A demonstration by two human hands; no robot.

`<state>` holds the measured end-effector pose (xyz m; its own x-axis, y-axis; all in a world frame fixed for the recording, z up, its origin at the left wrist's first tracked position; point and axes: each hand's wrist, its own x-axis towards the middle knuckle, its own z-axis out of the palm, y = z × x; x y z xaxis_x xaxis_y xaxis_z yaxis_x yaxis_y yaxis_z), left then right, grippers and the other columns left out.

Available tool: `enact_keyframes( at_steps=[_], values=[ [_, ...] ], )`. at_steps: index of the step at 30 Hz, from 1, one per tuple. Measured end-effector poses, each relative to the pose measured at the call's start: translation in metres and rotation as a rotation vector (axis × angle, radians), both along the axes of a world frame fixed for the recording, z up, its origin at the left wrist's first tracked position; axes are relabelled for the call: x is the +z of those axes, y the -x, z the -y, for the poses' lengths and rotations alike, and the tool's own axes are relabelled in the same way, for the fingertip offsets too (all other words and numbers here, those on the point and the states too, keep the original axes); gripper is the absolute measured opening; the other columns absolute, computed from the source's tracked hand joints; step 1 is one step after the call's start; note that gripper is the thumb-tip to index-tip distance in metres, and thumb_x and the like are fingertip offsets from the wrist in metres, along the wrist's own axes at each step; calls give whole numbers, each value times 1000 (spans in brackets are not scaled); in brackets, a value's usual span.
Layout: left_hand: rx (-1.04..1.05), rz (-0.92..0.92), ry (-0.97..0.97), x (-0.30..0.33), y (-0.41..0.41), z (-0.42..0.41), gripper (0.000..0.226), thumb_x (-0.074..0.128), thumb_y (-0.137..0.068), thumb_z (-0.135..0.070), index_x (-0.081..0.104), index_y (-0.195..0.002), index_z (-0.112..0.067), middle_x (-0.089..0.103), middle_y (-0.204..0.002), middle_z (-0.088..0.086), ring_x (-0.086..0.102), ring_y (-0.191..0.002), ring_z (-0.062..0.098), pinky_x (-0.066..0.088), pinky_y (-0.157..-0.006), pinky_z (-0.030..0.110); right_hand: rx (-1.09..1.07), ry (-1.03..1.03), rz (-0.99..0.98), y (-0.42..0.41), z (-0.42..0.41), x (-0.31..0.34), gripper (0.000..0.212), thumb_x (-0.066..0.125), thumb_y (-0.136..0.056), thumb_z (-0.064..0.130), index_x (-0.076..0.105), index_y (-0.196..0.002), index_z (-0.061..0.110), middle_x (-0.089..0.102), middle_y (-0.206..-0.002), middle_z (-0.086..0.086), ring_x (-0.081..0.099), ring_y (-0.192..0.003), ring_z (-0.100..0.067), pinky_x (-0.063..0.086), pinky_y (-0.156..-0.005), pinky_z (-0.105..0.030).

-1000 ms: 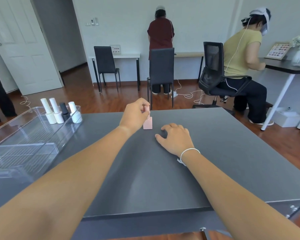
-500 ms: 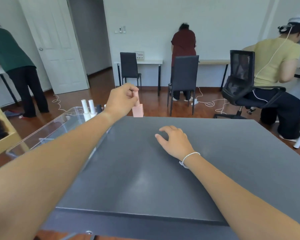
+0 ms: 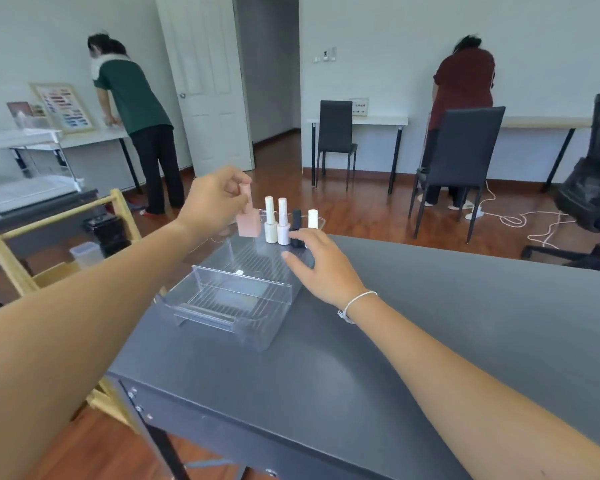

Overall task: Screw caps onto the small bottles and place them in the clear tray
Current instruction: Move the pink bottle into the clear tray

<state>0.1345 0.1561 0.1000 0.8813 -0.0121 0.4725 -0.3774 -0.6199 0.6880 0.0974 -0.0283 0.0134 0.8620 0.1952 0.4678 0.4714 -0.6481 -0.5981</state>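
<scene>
**Mia:** Where is the small pink square bottle (image 3: pixel 248 226) with the tall pink cap?

**Tom:** It is hanging in the air, a bit left of the middle of the frame. The left hand (image 3: pixel 212 201) is pinching its cap with curled fingers and thumb. The bottle is over the far left part of the clear plastic tray (image 3: pixel 238 299).

**Mia:** Is it touching the tray?

**Tom:** I cannot tell. It is looking very near the other bottles.

**Mia:** What other bottles?

**Tom:** Four are standing up at the far end of the tray. There is a cream bottle with a tall cream cap (image 3: pixel 270 225), then a white bottle with a pale pink cap (image 3: pixel 283 226), then a small black bottle (image 3: pixel 296 229), then a white capped bottle (image 3: pixel 312 219).

**Mia:** What is the right hand (image 3: pixel 321 268) doing?

**Tom:** It is reaching over the right side of the tray with its fingers spread loose. It is holding nothing. Its fingertips are right by the black bottle. A white string bracelet (image 3: pixel 355 302) is sitting on the wrist.

**Mia:** And what is the tray on?

**Tom:** It is sitting on a dark grey table (image 3: pixel 430 323), near its left edge.

**Mia:** Anything behind?

**Tom:** A person in a green top (image 3: pixel 132 98) is bending at a desk in the upper left. A person in a dark red top (image 3: pixel 463 84) is standing in the upper right, behind a black chair (image 3: pixel 465 150).
</scene>
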Motion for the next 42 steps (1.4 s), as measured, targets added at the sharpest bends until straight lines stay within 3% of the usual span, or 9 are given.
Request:
enact_keyframes(
  at_steps=[3,7,12,17,23,35,42],
  values=[
    [28,-12,-10,-6,-11,-13,22,52,-86,-6,58,-98,-23,63,-92,4,62,-88,22,51,-49,18,-24,-79,28,-5,-5,-10,32,52,-90,32,57,-117,16,55,-122,2,44,-118,-14,30,-93,-18],
    [43,-16,-54,-8,-19,-22,21,54,-86,-6,60,-102,-17,64,-101,11,62,-92,23,54,-74,35,-20,-205,84,5,-10,-11,21,52,-91,23,65,-100,10,58,-107,1,49,-111,-15,37,-93,-22],
    [43,-77,15,-40,-63,-16,21,52,-87,-5,60,-99,-20,60,-86,2,56,-71,12,46,-45,13,-30,-198,45,-5,-5,-21,18,53,-90,20,66,-90,7,59,-108,0,44,-122,-15,30,-95,-17],
    [62,-118,19,-62,-96,-6,21,53,-85,-5,61,-98,-20,63,-83,0,58,-79,17,47,-61,23,-50,-191,20,-16,-1,-29,17,55,-88,19,66,-87,7,60,-107,-1,44,-110,-6,24,-86,3],
    [50,-118,36,-58,-109,-8,24,53,-83,-4,61,-94,-24,61,-76,-6,56,-67,13,46,-47,25,-34,-202,60,-13,-8,-23,17,56,-86,18,67,-83,6,61,-103,-2,46,-102,-4,26,-83,3],
    [47,-104,-16,-61,-117,-1,17,53,-87,-12,59,-96,-25,56,-77,-12,53,-70,9,49,-50,27,-44,-200,60,-13,-7,-23,18,55,-86,20,66,-83,6,60,-101,-1,48,-102,-8,28,-83,1],
    [51,-102,-5,-61,-116,1,22,51,-85,-5,59,-98,-21,57,-71,-14,50,-64,7,49,-51,31,-47,-204,62,-13,-8,-23,17,56,-86,19,67,-83,5,60,-102,-2,49,-104,-10,29,-83,0]
  ],
)
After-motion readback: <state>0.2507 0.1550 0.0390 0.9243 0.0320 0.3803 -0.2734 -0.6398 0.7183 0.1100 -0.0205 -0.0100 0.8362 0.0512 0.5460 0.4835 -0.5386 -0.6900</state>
